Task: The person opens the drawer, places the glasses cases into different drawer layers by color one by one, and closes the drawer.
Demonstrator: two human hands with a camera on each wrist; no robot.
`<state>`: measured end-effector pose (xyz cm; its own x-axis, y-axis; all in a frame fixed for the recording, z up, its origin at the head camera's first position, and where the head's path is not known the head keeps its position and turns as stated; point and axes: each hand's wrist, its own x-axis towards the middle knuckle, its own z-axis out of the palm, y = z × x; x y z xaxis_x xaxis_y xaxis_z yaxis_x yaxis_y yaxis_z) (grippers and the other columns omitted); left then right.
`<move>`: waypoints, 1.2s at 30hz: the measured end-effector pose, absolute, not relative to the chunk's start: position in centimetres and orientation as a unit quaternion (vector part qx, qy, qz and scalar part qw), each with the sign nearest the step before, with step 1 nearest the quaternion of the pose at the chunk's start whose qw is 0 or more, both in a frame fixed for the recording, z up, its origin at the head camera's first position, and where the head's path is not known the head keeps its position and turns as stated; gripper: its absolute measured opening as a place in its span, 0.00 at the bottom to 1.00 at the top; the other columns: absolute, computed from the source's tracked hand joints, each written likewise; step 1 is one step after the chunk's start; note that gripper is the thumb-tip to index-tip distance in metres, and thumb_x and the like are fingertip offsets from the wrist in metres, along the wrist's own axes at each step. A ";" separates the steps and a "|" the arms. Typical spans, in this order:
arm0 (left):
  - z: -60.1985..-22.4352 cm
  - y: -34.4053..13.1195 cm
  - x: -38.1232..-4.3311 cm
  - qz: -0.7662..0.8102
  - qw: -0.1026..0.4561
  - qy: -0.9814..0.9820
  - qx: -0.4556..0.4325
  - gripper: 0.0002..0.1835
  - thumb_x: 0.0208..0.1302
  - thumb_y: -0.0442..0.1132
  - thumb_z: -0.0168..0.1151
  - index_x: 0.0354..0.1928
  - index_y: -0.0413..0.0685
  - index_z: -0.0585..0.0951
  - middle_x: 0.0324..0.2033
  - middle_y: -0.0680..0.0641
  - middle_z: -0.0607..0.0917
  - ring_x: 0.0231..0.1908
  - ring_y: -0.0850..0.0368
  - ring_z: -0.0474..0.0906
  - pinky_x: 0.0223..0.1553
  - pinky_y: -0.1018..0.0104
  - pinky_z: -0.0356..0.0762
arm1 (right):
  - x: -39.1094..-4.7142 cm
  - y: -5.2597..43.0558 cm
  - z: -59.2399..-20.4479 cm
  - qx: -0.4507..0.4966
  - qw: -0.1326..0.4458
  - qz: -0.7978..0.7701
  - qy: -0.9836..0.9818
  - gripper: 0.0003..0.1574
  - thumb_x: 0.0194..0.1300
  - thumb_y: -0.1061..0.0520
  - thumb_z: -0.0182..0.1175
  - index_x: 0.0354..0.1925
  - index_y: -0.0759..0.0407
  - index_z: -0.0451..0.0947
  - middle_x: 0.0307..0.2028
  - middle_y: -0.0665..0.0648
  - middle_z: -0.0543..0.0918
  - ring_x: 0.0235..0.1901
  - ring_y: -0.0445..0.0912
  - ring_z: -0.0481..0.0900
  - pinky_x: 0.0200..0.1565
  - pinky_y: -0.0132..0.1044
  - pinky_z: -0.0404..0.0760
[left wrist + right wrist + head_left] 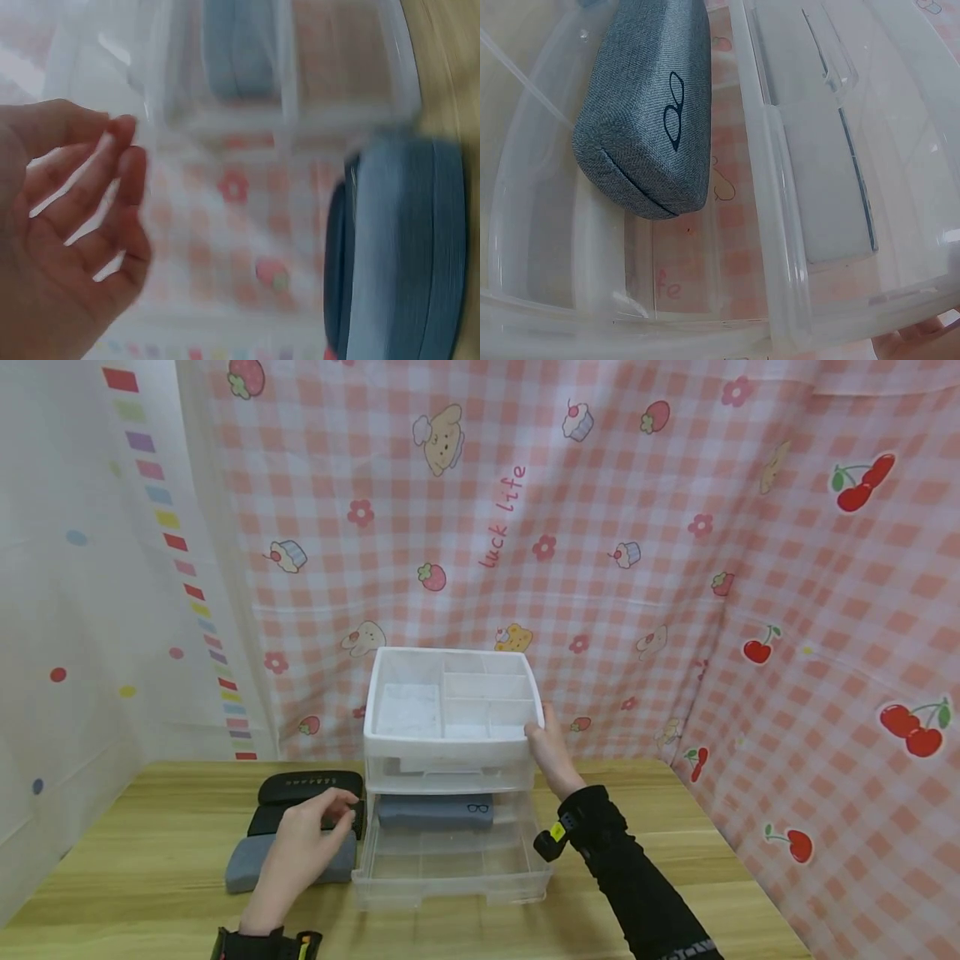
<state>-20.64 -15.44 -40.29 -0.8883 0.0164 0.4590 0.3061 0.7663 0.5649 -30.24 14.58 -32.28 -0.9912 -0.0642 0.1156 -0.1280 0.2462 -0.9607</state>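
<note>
A white plastic drawer unit [446, 747] with a divided top tray stands on the table. Its lower clear drawer [450, 887] is pulled out toward the front. At the back of that drawer lies a blue-grey glasses case [435, 812], printed with a small glasses outline. My right hand [553, 752] grips the unit's right side near the top rim, thumb over the front corner. To the left of the drawer, my left hand [307, 839] hovers with loosely bent fingers and nothing between them. Just beneath it is a second grey-blue glasses case [243, 864].
Behind the grey-blue case lie a black case [264, 818] and a further black glasses case [307, 785], left of the unit. A pink checked curtain [465, 527] hangs behind the wooden table [660, 843] and along its right side.
</note>
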 end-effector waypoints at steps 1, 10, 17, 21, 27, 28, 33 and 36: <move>-40.4 -16.0 -20.6 -0.323 0.204 -0.920 -0.083 0.09 0.58 0.31 0.63 0.40 0.47 0.82 0.30 0.51 0.86 0.32 0.56 0.82 0.35 0.60 0.78 | -29.8 14.5 -32.0 0.063 0.027 0.609 -0.790 0.31 0.64 0.64 0.37 0.65 0.67 0.51 0.61 0.67 0.61 0.57 0.57 0.62 0.63 0.56 0.61; -42.0 -19.2 -20.5 -0.194 0.138 -0.967 -0.085 0.25 0.43 0.34 0.74 0.48 0.40 0.80 0.39 0.43 0.84 0.40 0.42 0.79 0.36 0.47 0.76 | -29.5 14.3 -31.8 0.073 0.039 0.602 -0.794 0.32 0.62 0.65 0.36 0.65 0.69 0.50 0.60 0.67 0.62 0.55 0.56 0.63 0.60 0.53 0.62; -43.6 -19.9 -20.7 -0.149 0.091 -0.982 -0.067 0.34 0.38 0.39 0.79 0.52 0.43 0.79 0.48 0.39 0.81 0.51 0.35 0.72 0.47 0.21 0.60 | -31.9 15.1 -33.9 0.067 0.037 0.612 -0.787 0.32 0.64 0.63 0.38 0.66 0.64 0.51 0.61 0.65 0.62 0.56 0.56 0.63 0.61 0.53 0.62; -44.5 -20.5 -20.8 -0.145 0.085 -0.984 -0.059 0.32 0.38 0.38 0.79 0.51 0.44 0.79 0.47 0.38 0.80 0.50 0.33 0.71 0.44 0.17 0.56 | -32.3 15.0 -34.4 0.070 0.046 0.611 -0.787 0.31 0.63 0.63 0.38 0.65 0.63 0.52 0.61 0.64 0.63 0.56 0.55 0.63 0.60 0.52 0.62; -45.5 -21.1 -21.3 -0.143 0.072 -0.986 -0.045 0.31 0.39 0.33 0.77 0.52 0.43 0.78 0.49 0.37 0.77 0.51 0.29 0.68 0.43 0.15 0.53 | -31.1 14.7 -33.5 0.072 0.047 0.611 -0.787 0.30 0.63 0.64 0.38 0.64 0.66 0.52 0.61 0.66 0.62 0.56 0.56 0.63 0.61 0.52 0.61; -45.6 -21.1 -21.4 -0.143 0.070 -0.986 -0.044 0.31 0.40 0.33 0.77 0.52 0.43 0.78 0.50 0.36 0.77 0.51 0.29 0.68 0.43 0.15 0.52 | -31.0 14.7 -33.4 0.073 0.045 0.611 -0.787 0.31 0.63 0.65 0.38 0.64 0.66 0.52 0.61 0.66 0.62 0.56 0.56 0.63 0.61 0.53 0.61; -46.0 -21.1 -21.8 -0.150 0.055 -0.986 -0.042 0.35 0.39 0.32 0.77 0.55 0.42 0.76 0.52 0.35 0.74 0.53 0.28 0.64 0.44 0.14 0.50 | -31.8 15.0 -34.0 0.073 0.045 0.615 -0.784 0.32 0.62 0.64 0.39 0.65 0.64 0.52 0.61 0.65 0.63 0.57 0.56 0.63 0.62 0.55 0.62; -46.1 -21.2 -21.9 -0.155 0.055 -0.986 -0.041 0.36 0.37 0.34 0.79 0.55 0.42 0.76 0.53 0.34 0.73 0.53 0.28 0.63 0.43 0.14 0.50 | -32.3 15.1 -34.5 0.072 0.050 0.615 -0.783 0.32 0.62 0.63 0.39 0.65 0.62 0.52 0.62 0.64 0.63 0.58 0.56 0.64 0.64 0.58 0.62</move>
<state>-21.86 -21.15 -46.09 -0.9906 0.0635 0.1211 0.0975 0.9487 0.3006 -32.33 15.07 -34.48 -0.9845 -0.0516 0.1678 -0.1753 0.2327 -0.9566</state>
